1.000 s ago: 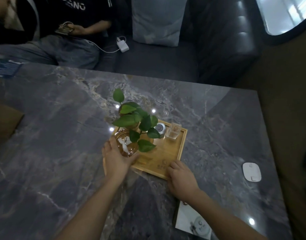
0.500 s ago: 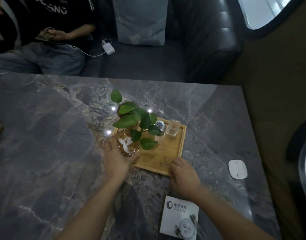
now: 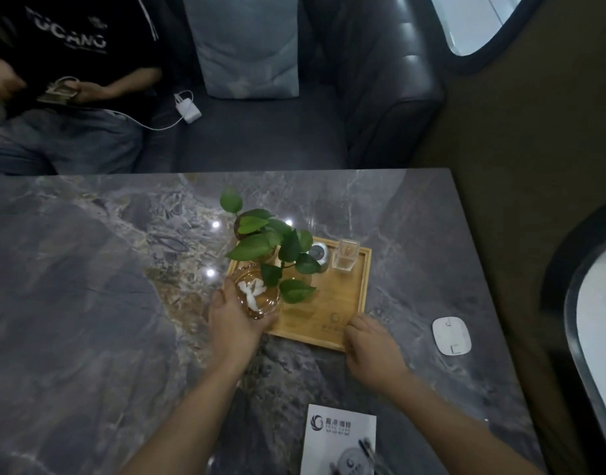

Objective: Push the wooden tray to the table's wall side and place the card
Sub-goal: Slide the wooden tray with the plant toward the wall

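Note:
A square wooden tray (image 3: 332, 305) lies on the grey marble table (image 3: 89, 286), a little right of centre. On it stand a leafy green plant (image 3: 272, 246), a glass dish with white crumpled paper (image 3: 257, 294), a small round metal item (image 3: 318, 253) and a clear square cup (image 3: 345, 257). My left hand (image 3: 234, 322) grips the tray's near left corner beside the dish. At the near right corner, my right hand (image 3: 371, 347) holds the tray's edge. A white printed card (image 3: 339, 438) lies flat near the table's front edge, below my right hand.
A white rounded device (image 3: 451, 335) lies on the table right of the tray, near the brown wall (image 3: 534, 166). Across the table, a person in dark clothes (image 3: 65, 63) sits on a dark sofa holding a phone. A grey cushion (image 3: 248, 46) leans there.
The tray has slid to the right toward the wall with both hands on it. The view has shifted, showing more of the white card.

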A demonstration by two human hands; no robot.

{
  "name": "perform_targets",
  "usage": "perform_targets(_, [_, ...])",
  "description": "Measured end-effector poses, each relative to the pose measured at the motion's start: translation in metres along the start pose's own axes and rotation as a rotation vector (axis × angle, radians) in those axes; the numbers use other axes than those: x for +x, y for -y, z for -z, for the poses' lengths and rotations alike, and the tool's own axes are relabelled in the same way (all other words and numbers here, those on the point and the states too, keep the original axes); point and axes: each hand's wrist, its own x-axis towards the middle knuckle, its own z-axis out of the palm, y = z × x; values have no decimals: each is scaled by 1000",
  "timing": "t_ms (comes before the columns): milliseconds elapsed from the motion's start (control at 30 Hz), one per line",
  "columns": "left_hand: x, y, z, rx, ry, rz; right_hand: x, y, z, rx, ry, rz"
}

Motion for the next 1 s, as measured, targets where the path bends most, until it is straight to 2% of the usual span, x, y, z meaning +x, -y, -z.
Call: perform_targets(1000, [28,-68,-42,80,101,-134,2,-66,25,62,-80,-128])
